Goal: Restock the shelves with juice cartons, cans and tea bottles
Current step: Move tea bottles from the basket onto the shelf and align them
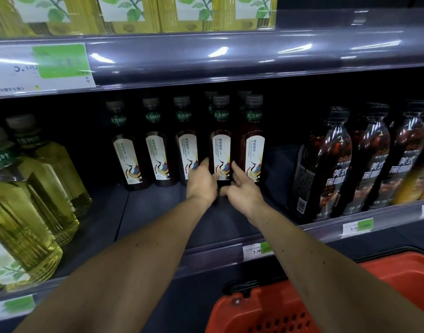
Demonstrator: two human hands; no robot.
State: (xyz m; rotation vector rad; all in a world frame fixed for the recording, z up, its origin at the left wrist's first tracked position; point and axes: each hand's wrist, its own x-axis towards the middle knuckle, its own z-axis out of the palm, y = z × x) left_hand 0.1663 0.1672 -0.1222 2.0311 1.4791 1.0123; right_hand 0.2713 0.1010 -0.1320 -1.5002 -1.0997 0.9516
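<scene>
1. Grip: your left hand and right hand bracket the lower body of one dark tea bottle. Left fingers lie fairly straight along its left side, thumb across the front near the label. Right fingers are spread and only loosely bent at its right side. Neither hand looks wrapped round the bottle; I read both as open and steadying, not gripping. Contact at the base is hidden behind the hands.

2. Position: the bottle stands upright on the shelf, fourth in a front row of five like bottles, with more caps visible behind it. Bare shelf floor lies in front of the row.

3. Surroundings: pale yellow bottles stand at the left, black coffee bottles at the right, well apart from your hands. The red basket sits low right; its contents are out of view.

4. Step in hand (judgement): you are seating or squaring up this bottle in its row, label forward.

5. Next move (judgement): check that the label faces out and the base sits flat, then draw both hands straight back so the wrists do not clip the neighbours on either side.

6. After that, go to the basket for further stock. The bare shelf front suggests that more rows are wanted.
</scene>
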